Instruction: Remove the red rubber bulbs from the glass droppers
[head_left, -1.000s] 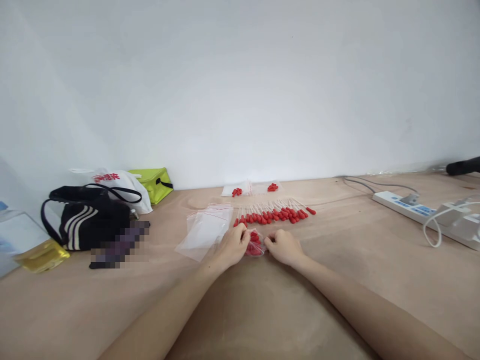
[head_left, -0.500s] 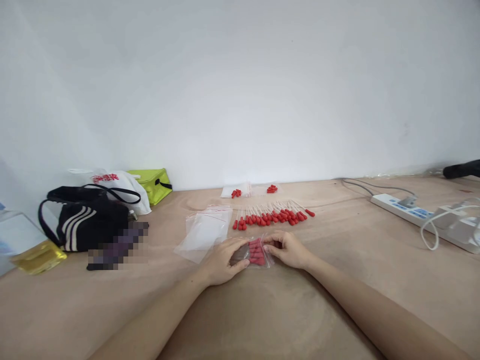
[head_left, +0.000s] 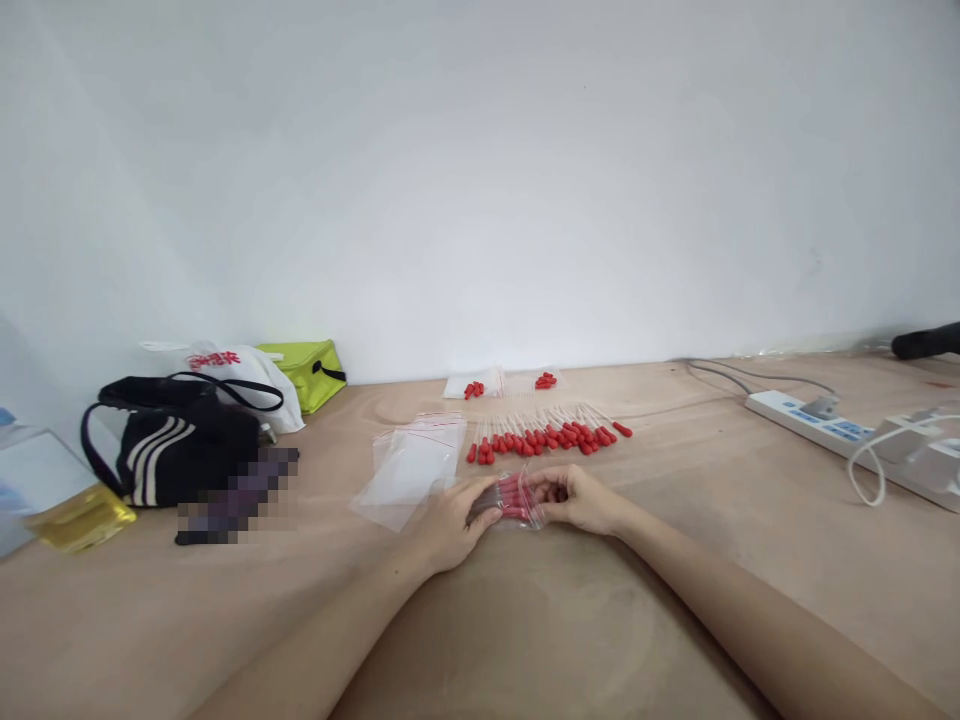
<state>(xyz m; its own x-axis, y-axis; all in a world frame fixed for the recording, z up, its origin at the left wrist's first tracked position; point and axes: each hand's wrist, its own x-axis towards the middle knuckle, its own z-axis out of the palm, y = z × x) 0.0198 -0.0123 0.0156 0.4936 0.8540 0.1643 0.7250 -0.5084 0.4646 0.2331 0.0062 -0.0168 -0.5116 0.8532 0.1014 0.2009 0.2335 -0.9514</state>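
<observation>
Between my hands is a small clear zip bag (head_left: 513, 496) with several red-tipped white sticks inside, their red heads toward the right. My left hand (head_left: 459, 522) grips the bag's left part, thumb in front and fingers behind. At its right end, my right hand (head_left: 574, 498) pinches the plastic with thumb and fingers. Just beyond lies a wide row of loose red-tipped sticks (head_left: 551, 436), heads toward me. A stack of flat clear zip bags (head_left: 415, 462) rests left of that row, partly behind my left hand.
Two more bags with red-tipped sticks (head_left: 474, 389) lie near the wall. On the left stand a black striped bag (head_left: 169, 440), a white plastic bag (head_left: 281, 395) and a lime-green bag (head_left: 307, 375). A white power strip (head_left: 825, 425) with cables lies at the right.
My hands have tilted and squeezed the bag slightly, with its right end now bunched in my right fingers. The view has shifted a little; the loose sticks stay put.
</observation>
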